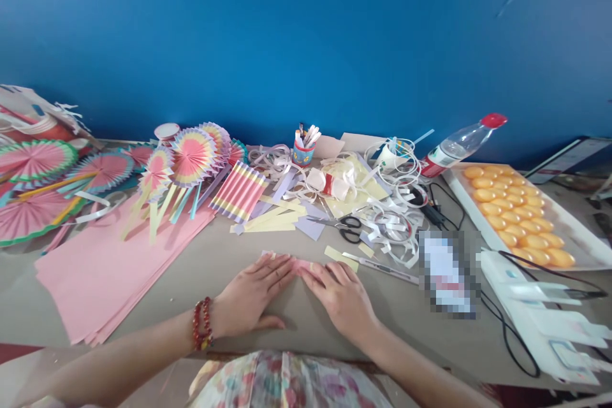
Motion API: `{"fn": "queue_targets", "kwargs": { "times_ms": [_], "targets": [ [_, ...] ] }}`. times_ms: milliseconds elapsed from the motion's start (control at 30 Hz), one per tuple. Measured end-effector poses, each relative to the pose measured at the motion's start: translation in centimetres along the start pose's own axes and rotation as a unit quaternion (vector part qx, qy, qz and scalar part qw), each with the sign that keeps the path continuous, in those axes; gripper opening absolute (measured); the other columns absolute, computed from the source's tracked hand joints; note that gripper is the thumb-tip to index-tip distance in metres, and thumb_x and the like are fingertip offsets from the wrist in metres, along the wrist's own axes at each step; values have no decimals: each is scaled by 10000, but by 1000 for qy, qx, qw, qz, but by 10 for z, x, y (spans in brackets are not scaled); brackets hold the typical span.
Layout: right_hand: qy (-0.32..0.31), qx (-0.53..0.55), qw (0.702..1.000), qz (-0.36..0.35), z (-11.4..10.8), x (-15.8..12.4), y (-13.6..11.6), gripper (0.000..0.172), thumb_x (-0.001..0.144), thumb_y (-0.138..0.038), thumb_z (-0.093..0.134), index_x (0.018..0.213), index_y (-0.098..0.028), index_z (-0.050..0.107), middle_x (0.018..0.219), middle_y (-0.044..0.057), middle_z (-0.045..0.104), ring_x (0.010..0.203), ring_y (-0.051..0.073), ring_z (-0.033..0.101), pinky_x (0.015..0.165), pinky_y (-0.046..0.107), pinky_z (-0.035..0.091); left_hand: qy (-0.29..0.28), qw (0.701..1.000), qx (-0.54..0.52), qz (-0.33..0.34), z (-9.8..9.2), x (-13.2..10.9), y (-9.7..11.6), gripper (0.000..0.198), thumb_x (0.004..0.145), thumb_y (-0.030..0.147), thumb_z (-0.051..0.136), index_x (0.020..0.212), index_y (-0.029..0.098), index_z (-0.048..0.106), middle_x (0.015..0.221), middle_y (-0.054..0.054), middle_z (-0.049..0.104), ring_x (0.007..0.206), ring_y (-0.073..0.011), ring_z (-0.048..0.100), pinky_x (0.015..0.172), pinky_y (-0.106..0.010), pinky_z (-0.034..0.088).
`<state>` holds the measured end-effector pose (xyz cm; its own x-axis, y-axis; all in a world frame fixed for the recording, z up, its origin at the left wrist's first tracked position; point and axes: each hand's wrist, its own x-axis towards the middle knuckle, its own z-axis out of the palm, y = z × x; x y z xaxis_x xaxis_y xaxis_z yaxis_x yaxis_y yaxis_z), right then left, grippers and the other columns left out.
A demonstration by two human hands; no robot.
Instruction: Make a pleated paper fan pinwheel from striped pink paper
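A narrow folded strip of pink and yellow paper [302, 264] lies on the table before me, mostly hidden beneath my fingers. My left hand [253, 296] rests flat across its left part, fingers stretched out and thumb apart, a red bead bracelet on the wrist. On the strip's right part, my right hand [342, 296] has its fingers bent and close together, gripping the paper against the table. Just beyond sits a pleated pink, yellow and lilac paper [240, 192]. A white craft knife [380, 266] and black-handled scissors [348, 228] lie to the right of the hands.
Pink sheets [129, 268] are stacked at left, below several paper fans [194, 156]. Behind are yellow strips [268, 220], a pen cup [303, 153] and tangled white strips [389, 226]. A bottle [456, 143], a tray of yellow domes [590, 239] and a power strip [521, 312] stand right.
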<state>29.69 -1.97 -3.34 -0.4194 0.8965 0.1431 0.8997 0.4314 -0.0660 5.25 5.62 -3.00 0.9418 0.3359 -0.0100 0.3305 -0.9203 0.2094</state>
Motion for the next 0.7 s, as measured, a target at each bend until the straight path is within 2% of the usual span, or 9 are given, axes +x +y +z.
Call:
{"fn": "queue_targets", "kwargs": {
  "times_ms": [133,267,367,467,533,600,700],
  "targets": [
    [23,40,999,19,1,-13,11,453,937,-252,557,1388,-255,510,1301,47,627,1148,261,513,1007,438,378,-19,999,-44,-1,5,-6,-4,939,885,731,348,1561,142,69,1613,-132,190,1485,-292,171,1209,-459,99],
    [3,38,999,-13,-2,-20,16,515,945,-377,549,1425,-206,469,1486,38,475,1347,293,375,1077,466,341,-27,997,-76,-3,3,-5,-5,940,884,719,374,1562,151,56,1621,-132,147,1489,-305,154,1214,-481,81],
    [9,41,999,5,-2,-18,16,435,963,-315,520,1386,-213,514,1484,31,479,1368,286,361,1077,469,349,-24,994,-109,1,-2,-4,-6,919,896,681,415,1564,162,55,1622,-128,145,1490,-311,154,1219,-492,91],
    [45,72,996,17,-1,-9,15,306,986,-266,480,1256,-227,618,1368,41,596,1262,252,481,1046,447,386,-13,985,-171,3,-8,-7,-10,842,928,585,466,1564,196,75,1620,-112,169,1487,-303,176,1221,-508,130],
    [65,91,994,19,0,-2,15,256,989,-224,468,1152,-226,666,1262,45,664,1170,235,542,1011,430,414,21,972,-234,-18,-10,-10,-13,675,982,455,440,1554,236,155,1608,-89,233,1479,-270,223,1214,-491,204],
    [74,99,992,29,1,4,14,226,973,-184,483,1066,-221,687,1193,48,690,1106,239,569,968,423,437,83,949,-298,-59,-10,-12,-17,487,1020,314,372,1501,277,303,1559,-65,360,1446,-226,316,1183,-446,309],
    [76,102,991,44,2,10,13,193,934,-149,528,1021,-219,686,1155,55,694,1054,248,586,926,416,460,158,926,-324,-108,-5,-13,-21,370,1020,216,356,1361,287,480,1430,-57,529,1334,-192,480,1102,-394,430]
  ]
}}
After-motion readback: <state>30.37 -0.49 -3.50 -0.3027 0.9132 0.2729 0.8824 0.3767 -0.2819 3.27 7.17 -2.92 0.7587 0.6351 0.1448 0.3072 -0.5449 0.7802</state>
